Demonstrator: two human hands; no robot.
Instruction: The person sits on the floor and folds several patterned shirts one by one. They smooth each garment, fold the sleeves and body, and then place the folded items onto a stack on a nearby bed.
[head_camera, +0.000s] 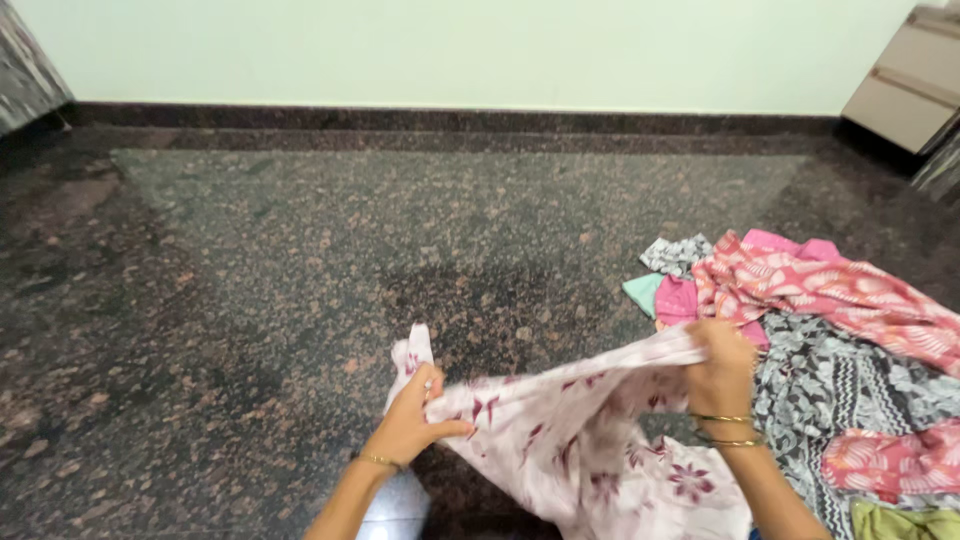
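A pale pink cloth with dark red flowers is stretched between my two hands, low over the dark speckled stone floor. My left hand grips its left edge, a thin bangle on the wrist. My right hand is closed on its upper right edge and wears two gold bangles. The cloth's lower part hangs down toward me.
A heap of clothes lies at the right: a pink striped garment, a grey and black patterned cloth, a mint green piece, and a yellow-green bit. A pale wall with dark skirting runs behind; a cabinet stands at the top right.
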